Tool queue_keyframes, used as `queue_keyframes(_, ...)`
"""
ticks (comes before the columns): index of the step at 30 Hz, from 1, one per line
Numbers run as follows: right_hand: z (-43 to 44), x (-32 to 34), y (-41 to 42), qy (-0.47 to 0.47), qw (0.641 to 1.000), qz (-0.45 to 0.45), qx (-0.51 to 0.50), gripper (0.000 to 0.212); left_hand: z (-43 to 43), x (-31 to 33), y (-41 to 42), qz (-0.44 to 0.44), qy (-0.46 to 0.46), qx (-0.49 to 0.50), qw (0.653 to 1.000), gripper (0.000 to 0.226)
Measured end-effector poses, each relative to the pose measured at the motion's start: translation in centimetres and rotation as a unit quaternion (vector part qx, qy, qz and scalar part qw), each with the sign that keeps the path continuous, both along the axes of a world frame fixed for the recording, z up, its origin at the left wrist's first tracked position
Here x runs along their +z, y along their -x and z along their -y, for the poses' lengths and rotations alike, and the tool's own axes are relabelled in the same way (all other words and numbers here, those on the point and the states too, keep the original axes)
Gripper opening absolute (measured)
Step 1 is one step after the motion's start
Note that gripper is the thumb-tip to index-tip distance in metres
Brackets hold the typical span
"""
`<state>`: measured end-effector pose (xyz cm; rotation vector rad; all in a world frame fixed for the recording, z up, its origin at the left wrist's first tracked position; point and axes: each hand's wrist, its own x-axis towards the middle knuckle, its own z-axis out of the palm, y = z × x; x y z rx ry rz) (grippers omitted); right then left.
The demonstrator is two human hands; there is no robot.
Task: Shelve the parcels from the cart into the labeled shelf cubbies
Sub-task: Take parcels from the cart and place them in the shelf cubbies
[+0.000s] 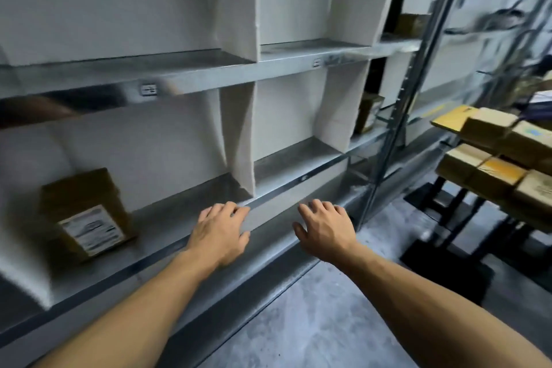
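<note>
My one head view, tilted and blurred, looking forward and down along my bare forearms, close to the shelf point(209, 75) front running left to right, cart point(493, 158) at right edge, floor point(313, 323) below

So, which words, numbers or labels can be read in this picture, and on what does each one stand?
None can be read.
White label on the parcel in the left cubby: lines of print, blurred.
Small tags on the shelf edge: too small.
Markings on the cart's parcels: blurred.
</note>
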<state>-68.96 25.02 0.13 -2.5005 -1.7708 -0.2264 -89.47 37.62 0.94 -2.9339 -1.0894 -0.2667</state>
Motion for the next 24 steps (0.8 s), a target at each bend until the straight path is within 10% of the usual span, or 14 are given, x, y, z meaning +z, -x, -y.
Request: queue_keyframes(24,36.8,1.9,-41.3,-0.005,0.936,0.025,-0.351,0.044,25.9,1.6,-53.6,0.055,-0.023,-0.341,0.938,0.058)
